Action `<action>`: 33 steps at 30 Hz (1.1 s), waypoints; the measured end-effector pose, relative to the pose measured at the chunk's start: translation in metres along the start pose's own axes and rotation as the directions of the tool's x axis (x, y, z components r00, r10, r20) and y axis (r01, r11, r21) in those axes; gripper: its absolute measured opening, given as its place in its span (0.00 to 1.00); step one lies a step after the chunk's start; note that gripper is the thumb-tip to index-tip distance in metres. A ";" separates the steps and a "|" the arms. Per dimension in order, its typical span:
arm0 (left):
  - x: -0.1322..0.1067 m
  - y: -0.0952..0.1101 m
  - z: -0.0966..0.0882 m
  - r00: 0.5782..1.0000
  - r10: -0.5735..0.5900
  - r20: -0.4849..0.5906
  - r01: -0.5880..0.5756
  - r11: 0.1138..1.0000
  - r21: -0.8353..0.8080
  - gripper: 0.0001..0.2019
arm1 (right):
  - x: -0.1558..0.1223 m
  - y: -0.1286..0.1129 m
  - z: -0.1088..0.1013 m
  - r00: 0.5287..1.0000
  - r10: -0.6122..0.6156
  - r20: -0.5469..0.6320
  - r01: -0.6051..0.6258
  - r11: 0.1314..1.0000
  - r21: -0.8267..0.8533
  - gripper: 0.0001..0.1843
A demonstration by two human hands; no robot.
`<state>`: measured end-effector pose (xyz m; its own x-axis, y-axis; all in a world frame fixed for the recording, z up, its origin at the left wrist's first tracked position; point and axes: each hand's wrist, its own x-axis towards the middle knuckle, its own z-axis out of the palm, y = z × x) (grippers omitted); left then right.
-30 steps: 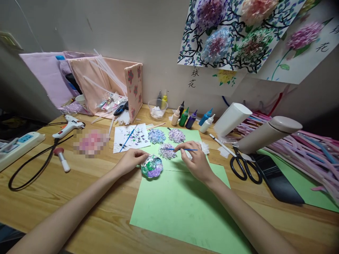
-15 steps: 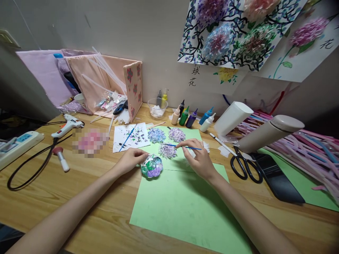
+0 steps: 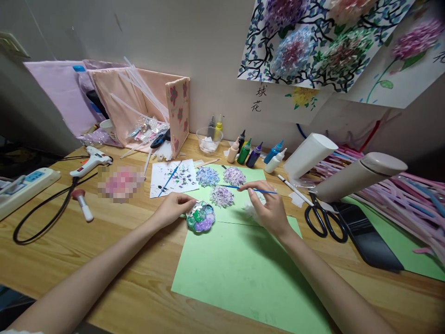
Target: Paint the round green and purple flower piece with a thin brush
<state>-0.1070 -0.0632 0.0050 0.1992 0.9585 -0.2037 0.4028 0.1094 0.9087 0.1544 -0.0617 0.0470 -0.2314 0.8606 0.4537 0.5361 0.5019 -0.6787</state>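
Observation:
My left hand [image 3: 176, 207] pinches the rim of a flower-shaped paint palette [image 3: 201, 217] smeared with green, white and lilac. Between the fingers of my right hand [image 3: 268, 207] lies a thin blue paintbrush [image 3: 259, 190], its tip pointing left above a pale purple paper-like flower [image 3: 222, 196]. Behind that flower sit a blue flower [image 3: 207, 176] and another purple one [image 3: 234, 176], on green paper [image 3: 239, 264]. A whitish fluffy piece [image 3: 251, 211] shows partly beneath my right hand.
Paint bottles [image 3: 255, 154] and a clear bowl [image 3: 209, 140] stand by the wall. At right lie black scissors [image 3: 325, 222], a phone [image 3: 368, 236] and a tilted grey flask [image 3: 361, 176]. A glue gun [image 3: 91, 161], its looping cord and a power strip [image 3: 29, 190] are at left.
My right hand has drawn back slightly to the right, taking the brush tip off the nearest purple flower. My left hand stays on the palette. The whole view has shifted slightly.

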 end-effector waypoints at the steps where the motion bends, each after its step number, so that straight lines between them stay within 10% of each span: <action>1: 0.000 0.000 0.000 1.000 0.002 -0.004 -0.002 1.000 0.003 0.19 | -0.002 -0.003 0.001 1.000 -0.007 0.002 0.007 0.999 0.040 0.10; 33: -0.007 0.011 0.001 0.995 0.093 -0.037 -0.091 0.994 0.053 0.17 | -0.020 -0.015 0.020 0.949 -0.236 0.210 0.223 0.971 0.082 0.10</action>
<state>-0.1031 -0.0686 0.0166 0.2024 0.9737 -0.1046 0.4295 0.0078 0.9031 0.1346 -0.0852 0.0362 -0.5166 0.7161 0.4694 0.4022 0.6869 -0.6054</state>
